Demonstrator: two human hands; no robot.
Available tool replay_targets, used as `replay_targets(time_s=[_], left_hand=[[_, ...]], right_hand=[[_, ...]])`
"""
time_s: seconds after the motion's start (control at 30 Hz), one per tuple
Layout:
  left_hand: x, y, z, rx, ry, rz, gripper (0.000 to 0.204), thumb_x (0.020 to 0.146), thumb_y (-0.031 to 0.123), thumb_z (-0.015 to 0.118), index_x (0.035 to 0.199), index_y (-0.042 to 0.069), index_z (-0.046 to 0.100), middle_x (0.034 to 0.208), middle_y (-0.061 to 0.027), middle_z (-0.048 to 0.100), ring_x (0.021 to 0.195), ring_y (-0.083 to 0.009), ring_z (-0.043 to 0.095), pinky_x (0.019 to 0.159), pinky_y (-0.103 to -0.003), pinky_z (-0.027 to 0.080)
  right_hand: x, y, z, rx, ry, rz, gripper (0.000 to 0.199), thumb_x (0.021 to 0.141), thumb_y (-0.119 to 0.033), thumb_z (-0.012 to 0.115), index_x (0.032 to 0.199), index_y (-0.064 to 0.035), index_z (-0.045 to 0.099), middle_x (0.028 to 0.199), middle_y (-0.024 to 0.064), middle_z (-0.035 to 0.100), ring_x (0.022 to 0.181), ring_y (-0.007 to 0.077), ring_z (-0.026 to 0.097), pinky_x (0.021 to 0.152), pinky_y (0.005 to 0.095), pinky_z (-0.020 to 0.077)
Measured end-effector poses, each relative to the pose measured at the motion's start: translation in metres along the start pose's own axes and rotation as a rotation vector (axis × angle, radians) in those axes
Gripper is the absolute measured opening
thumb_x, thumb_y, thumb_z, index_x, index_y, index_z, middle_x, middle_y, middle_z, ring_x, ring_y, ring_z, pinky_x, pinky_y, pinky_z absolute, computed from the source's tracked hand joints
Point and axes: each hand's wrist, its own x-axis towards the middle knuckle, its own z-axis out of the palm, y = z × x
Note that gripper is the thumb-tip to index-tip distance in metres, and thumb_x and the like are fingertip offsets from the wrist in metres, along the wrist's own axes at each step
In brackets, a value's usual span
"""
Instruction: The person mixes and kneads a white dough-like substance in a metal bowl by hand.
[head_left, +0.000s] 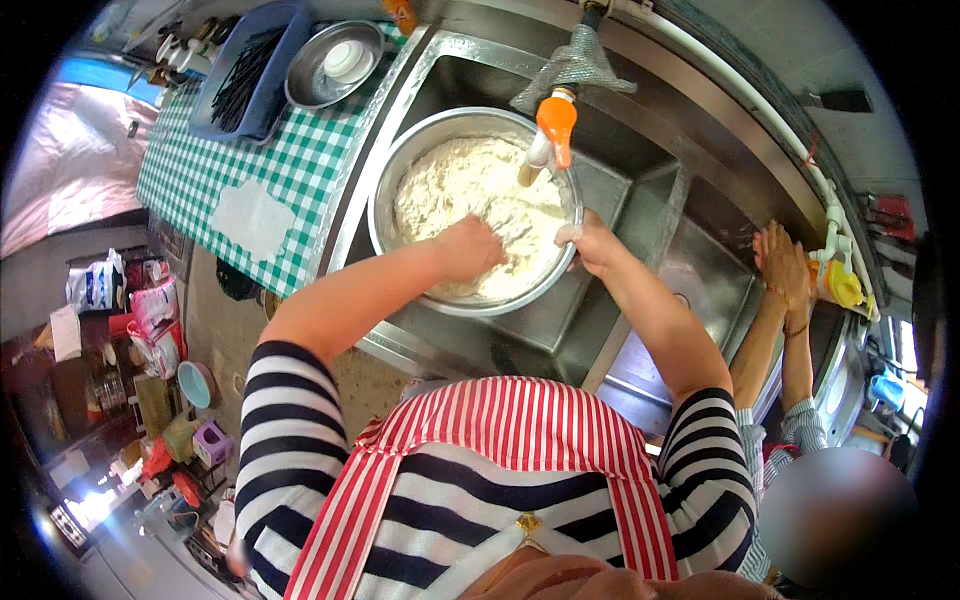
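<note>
left hand (468, 247) in dough (470, 190), right hand (590, 243) gripping steel bowl (400, 165) rim

Left hand (470, 247) in dough (470, 195), right hand (590, 243) gripping steel bowl (400, 165) rim, in sink (640, 110)

Steel bowl (400, 165) in sink, holding white dough (450, 185)
</note>
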Motion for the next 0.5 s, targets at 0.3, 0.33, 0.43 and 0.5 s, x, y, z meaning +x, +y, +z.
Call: replay_targets(time_s=[0.3,0.33,0.43,0.5], left_hand=[[0.033,-0.054,-0.045,-0.064,0.404,-0.540,0.019,0.076,0.012,0.052,0.092,0.014,0.063,0.084,-0.0083,0.061,0.082,-0.0247,0.061,0.070,-0.040,0.047],[0.026,-0.050,-0.050,-0.084,0.428,-0.524,0.021,0.075,0.011,0.053,0.093,0.013,0.062,0.085,-0.0089,0.061,0.083,-0.0250,0.061,0.070,-0.039,0.047],[-0.002,-0.039,-0.039,-0.228,0.474,-0.549,0.025,0.071,0.012,0.057,0.095,0.008,0.062,0.088,-0.0132,0.061,0.086,-0.0298,0.060,0.072,-0.040,0.048],[-0.028,-0.013,-0.022,-0.367,0.568,-0.659,0.023,0.070,0.011,0.057,0.091,0.005,0.064,0.089,-0.0150,0.062,0.083,-0.0322,0.060,0.073,-0.042,0.048]], right_hand=[[-0.012,-0.035,-0.013,-0.094,0.171,-0.150,0.047,0.064,-0.006,0.055,0.110,0.0040,0.049,0.078,0.0117,0.060,0.050,0.0177,0.058,0.034,0.0279,0.0452],[-0.011,-0.034,-0.017,-0.114,0.168,-0.160,0.044,0.065,-0.005,0.056,0.108,0.0042,0.050,0.076,0.0112,0.060,0.051,0.0174,0.058,0.035,0.0278,0.0456],[-0.016,-0.021,-0.005,-0.104,0.177,-0.196,0.041,0.065,-0.005,0.057,0.105,0.0035,0.052,0.074,0.0109,0.061,0.051,0.0171,0.058,0.035,0.0274,0.0453],[-0.020,-0.005,0.006,-0.077,0.193,-0.159,0.038,0.063,-0.005,0.058,0.099,0.0032,0.054,0.073,0.0103,0.060,0.051,0.0173,0.058,0.035,0.0283,0.0451]])
